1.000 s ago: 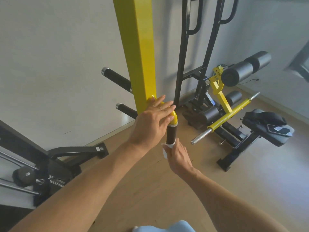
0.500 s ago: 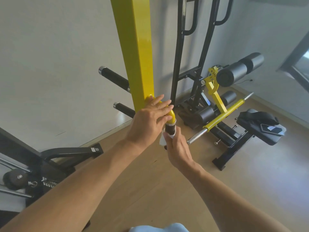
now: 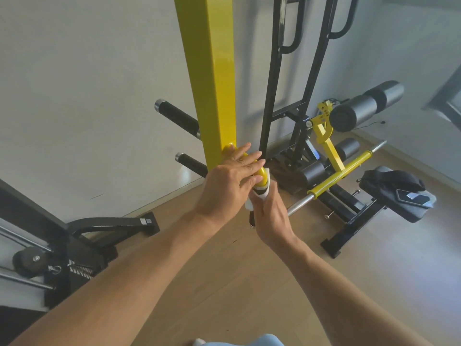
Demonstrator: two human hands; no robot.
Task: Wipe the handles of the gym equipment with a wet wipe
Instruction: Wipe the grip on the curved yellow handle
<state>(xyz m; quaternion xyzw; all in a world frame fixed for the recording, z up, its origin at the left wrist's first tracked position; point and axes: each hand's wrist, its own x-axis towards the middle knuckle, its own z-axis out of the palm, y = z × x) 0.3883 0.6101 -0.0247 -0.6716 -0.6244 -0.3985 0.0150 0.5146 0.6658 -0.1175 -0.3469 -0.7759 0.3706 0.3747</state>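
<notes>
Wet wipe (image 3: 252, 199) wrapped round handle (image 3: 260, 182), right hand (image 3: 270, 212) fingers gripping it; left hand (image 3: 230, 181) fingers straight, bracing; wipe could bunch, missing the underside.

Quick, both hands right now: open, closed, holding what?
Left hand: open, fingers straight, resting on the yellow handle bend.
Right hand: closed around the wet wipe on the handle.

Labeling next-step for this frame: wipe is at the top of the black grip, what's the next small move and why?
Probably slide the right hand down the black grip toward its lower end. The wet wipe sits bunched at the grip's top, right under the yellow bend, so the lower part looks not yet covered on this pass. The left hand rests on the yellow bend, steadying it.
</notes>
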